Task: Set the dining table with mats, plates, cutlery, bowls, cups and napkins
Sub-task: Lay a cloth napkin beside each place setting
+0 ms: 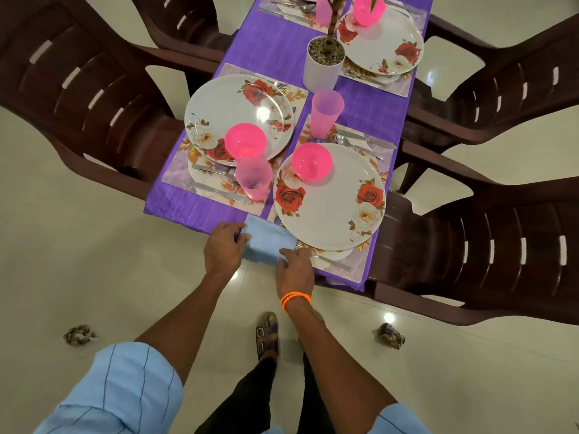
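Both hands, left and right, pinching blue napkin between them.

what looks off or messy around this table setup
Two crumpled wads lie on the floor tiles, one to the left and one to the right, like dropped litter. On the table, the light blue napkin hangs over the near edge, held by both the left hand and the right hand, not yet placed.

Single head cam, wide-angle, looking steeply down from standing height at the near end of the surface. Close range. Far end cropped, edges probably warped by the lens.
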